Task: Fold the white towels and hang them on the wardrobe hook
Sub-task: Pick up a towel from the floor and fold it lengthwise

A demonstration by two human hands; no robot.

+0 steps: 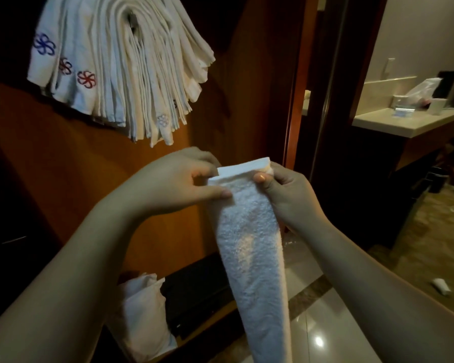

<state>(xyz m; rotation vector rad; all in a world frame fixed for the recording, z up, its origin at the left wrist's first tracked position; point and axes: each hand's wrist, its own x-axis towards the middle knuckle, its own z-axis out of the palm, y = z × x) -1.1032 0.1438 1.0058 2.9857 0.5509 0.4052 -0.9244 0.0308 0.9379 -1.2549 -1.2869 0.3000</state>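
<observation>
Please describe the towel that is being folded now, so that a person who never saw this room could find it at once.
Start at the wooden wardrobe wall, where a thick bundle of hung towels fans out at the top. Below that bundle, the left hand and right hand pinch the top edge of one towel. Unlike the hung ones, it dangles alone as a long narrow strip, with no flower mark showing.

Two bare forearms reach in from the bottom corners, uncovered from the frame's edge to the wrists, with no sleeve showing. The left hand [178, 179] and right hand [286, 195] are bare too. The nails are short and unpainted, seen clearest on the right thumb.
</observation>
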